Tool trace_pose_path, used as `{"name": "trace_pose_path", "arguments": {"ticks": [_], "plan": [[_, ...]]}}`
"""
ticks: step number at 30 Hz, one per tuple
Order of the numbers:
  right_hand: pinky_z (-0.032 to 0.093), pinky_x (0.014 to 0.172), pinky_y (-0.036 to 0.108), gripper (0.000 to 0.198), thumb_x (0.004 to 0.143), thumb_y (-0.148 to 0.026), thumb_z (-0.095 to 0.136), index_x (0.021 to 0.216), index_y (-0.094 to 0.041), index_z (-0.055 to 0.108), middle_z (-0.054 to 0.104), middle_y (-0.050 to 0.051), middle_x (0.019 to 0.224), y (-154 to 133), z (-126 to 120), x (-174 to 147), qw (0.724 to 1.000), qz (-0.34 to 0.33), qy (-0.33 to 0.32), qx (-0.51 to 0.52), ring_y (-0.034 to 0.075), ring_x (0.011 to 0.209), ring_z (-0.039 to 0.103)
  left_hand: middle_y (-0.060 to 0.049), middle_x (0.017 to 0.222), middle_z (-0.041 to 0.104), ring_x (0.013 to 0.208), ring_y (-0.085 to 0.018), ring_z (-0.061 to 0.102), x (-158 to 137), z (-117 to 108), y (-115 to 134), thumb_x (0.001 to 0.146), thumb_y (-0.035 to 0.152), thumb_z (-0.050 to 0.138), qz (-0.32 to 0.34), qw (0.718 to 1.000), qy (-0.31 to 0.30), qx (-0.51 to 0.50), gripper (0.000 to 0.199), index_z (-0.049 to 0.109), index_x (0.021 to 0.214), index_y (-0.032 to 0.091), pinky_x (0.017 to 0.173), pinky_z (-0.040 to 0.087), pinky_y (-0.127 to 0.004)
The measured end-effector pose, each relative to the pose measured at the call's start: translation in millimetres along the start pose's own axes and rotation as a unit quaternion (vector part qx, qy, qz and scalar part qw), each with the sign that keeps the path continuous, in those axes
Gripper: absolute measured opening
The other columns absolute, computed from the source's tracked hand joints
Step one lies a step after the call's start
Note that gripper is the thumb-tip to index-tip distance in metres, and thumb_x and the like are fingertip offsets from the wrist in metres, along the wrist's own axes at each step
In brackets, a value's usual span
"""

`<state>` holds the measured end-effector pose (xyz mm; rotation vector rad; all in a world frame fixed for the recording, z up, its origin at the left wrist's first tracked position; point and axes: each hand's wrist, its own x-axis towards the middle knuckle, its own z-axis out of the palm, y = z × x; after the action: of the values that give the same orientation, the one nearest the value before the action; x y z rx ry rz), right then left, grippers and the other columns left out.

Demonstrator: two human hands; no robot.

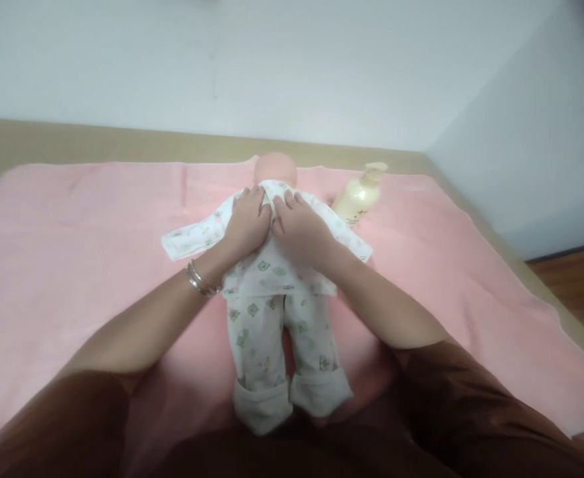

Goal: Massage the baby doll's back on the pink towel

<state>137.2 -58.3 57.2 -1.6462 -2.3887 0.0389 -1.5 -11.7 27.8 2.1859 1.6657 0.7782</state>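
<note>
A baby doll (275, 167) lies stretched out, its bald head at the far end. It is dressed in a white printed shirt (272, 269) and matching trousers (259, 338) with the leg ends folded up in wide cuffs. My left hand (249, 222) rests flat on the shirt's upper left part, close to the neckline, fingers spread. Beside it, my right hand (302, 229) lies on the upper right part, fingers also apart. The thumbs almost meet at the middle. The doll's hands are not visible at the sleeve ends, and its face cannot be made out.
A pale yellow pump bottle (359, 196) leans at the doll's right, partly behind the sleeve. Under everything spreads a pink blanket (97, 245) on a wooden surface (123, 138). A white wall (272, 73) bounds the back, and another wall stands at the right.
</note>
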Motion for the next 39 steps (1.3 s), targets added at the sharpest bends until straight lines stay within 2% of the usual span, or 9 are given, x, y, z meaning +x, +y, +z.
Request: {"name": "trace_pose_path", "arguments": {"ticks": [4,7,12,17,20,25,28,31,39], "plan": [[0.036,0.124,0.059,0.058,0.103,-0.026,0.027,0.153,-0.001,0.043,0.047,0.025,0.159,19,3,21,0.995,0.079,-0.008,0.055,0.039,0.15,0.042,-0.025,0.152,0.055,0.151,-0.033,0.047,-21,8,11,0.101,0.02,0.026,0.11,0.99,0.042,0.077,0.054,0.053,0.141,-0.002,0.133,0.032,-0.054],[0.035,0.124,0.059,0.059,0.103,-0.03,0.028,0.152,-0.001,0.044,0.049,0.025,0.157,28,9,29,0.994,0.088,0.008,0.064,0.038,0.15,0.042,-0.024,0.151,0.056,0.152,-0.033,0.046,-35,10,21,0.1,0.017,0.028,0.156,0.98,0.058,0.107,0.05,0.054,0.14,-0.001,0.134,0.033,-0.051],[0.032,0.125,0.062,0.062,0.105,-0.031,0.024,0.158,0.0,0.035,0.041,0.025,0.163,23,7,22,0.997,0.075,-0.005,0.027,0.04,0.153,0.038,-0.021,0.148,0.059,0.148,-0.032,0.049,-23,7,13,0.098,0.016,0.031,0.108,0.99,0.031,0.088,0.044,0.059,0.129,0.005,0.131,0.036,-0.054],[0.04,0.118,0.062,0.057,0.105,-0.025,0.024,0.153,0.001,0.042,0.048,0.03,0.156,0,-4,1,0.999,0.029,-0.019,-0.038,0.043,0.146,0.045,-0.018,0.115,0.068,0.119,-0.031,0.063,-5,-3,5,0.098,0.022,0.03,0.035,0.998,0.017,0.052,0.031,0.06,0.103,0.014,0.113,0.051,-0.052],[0.042,0.117,0.06,0.056,0.104,-0.023,0.022,0.15,0.0,0.045,0.05,0.03,0.153,-8,-2,-8,0.999,0.007,0.0,-0.047,0.042,0.145,0.046,-0.017,0.109,0.068,0.112,-0.032,0.063,-5,-5,8,0.098,0.024,0.031,0.019,0.999,0.028,0.036,0.028,0.058,0.099,0.016,0.108,0.051,-0.053],[0.04,0.122,0.057,0.053,0.102,-0.02,0.024,0.144,-0.003,0.052,0.057,0.025,0.147,5,1,2,1.0,-0.027,0.013,0.004,0.037,0.147,0.046,-0.018,0.134,0.065,0.132,-0.031,0.057,-9,2,9,0.099,0.025,0.032,0.0,0.999,0.038,0.007,0.039,0.061,0.121,0.012,0.121,0.044,-0.051],[0.038,0.121,0.062,0.054,0.104,-0.029,0.027,0.147,-0.007,0.051,0.052,0.023,0.154,18,-2,15,0.999,0.025,-0.011,0.047,0.039,0.146,0.046,-0.019,0.152,0.056,0.145,-0.031,0.05,-9,7,6,0.099,0.027,0.033,-0.01,0.999,0.035,0.008,0.049,0.057,0.138,0.008,0.13,0.035,-0.051],[0.032,0.123,0.064,0.06,0.105,-0.037,0.028,0.155,-0.008,0.044,0.046,0.023,0.16,25,-1,22,0.997,0.062,-0.022,0.05,0.04,0.149,0.043,-0.019,0.155,0.054,0.148,-0.031,0.047,-8,11,3,0.099,0.029,0.033,-0.013,0.999,0.041,0.011,0.055,0.055,0.143,0.006,0.132,0.032,-0.051],[0.028,0.125,0.064,0.062,0.105,-0.034,0.024,0.159,-0.005,0.038,0.042,0.023,0.164,21,8,18,0.997,0.066,-0.003,0.032,0.039,0.154,0.038,-0.02,0.15,0.059,0.144,-0.032,0.052,-10,16,-2,0.099,0.028,0.031,0.03,0.996,0.075,0.023,0.055,0.057,0.142,0.005,0.128,0.038,-0.054]]}}
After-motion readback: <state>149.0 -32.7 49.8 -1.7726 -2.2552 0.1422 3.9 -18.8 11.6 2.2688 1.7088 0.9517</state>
